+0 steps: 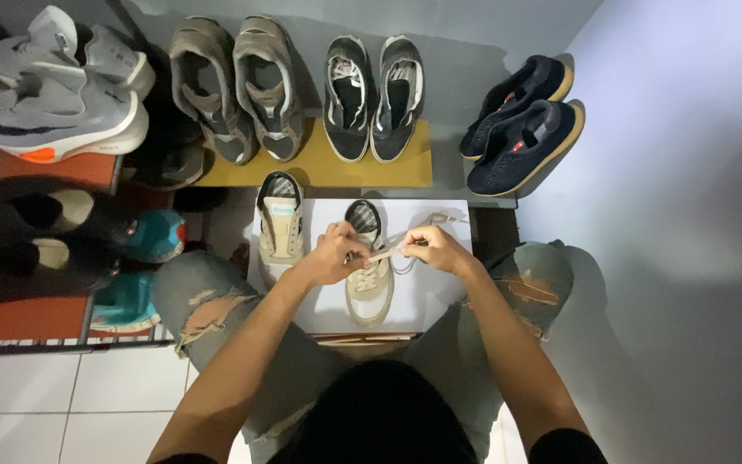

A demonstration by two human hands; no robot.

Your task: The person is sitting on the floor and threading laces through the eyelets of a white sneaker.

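Seen from above by the head camera, a person sits with knees apart in torn grey jeans, both forearms reaching forward over a white sheet (440,296) laid on the floor. On that sheet stands a beige sneaker (369,288), toe pointing toward the person, with its matching sneaker (279,225) just to the left, partly off the sheet's edge. The left hand (334,255) is closed, pinching a pale shoelace (386,253) over the beige sneaker's tongue. The right hand (438,249) is also closed on the same lace, drawing it taut between the two hands; a loose end trails away toward the upper right. Beyond the sheet, against the wall, sit grey-brown sneakers (238,90) and black sneakers (374,96) on a yellow board (410,163), navy shoes (521,125) to the right, and grey running shoes (57,86) at far left.
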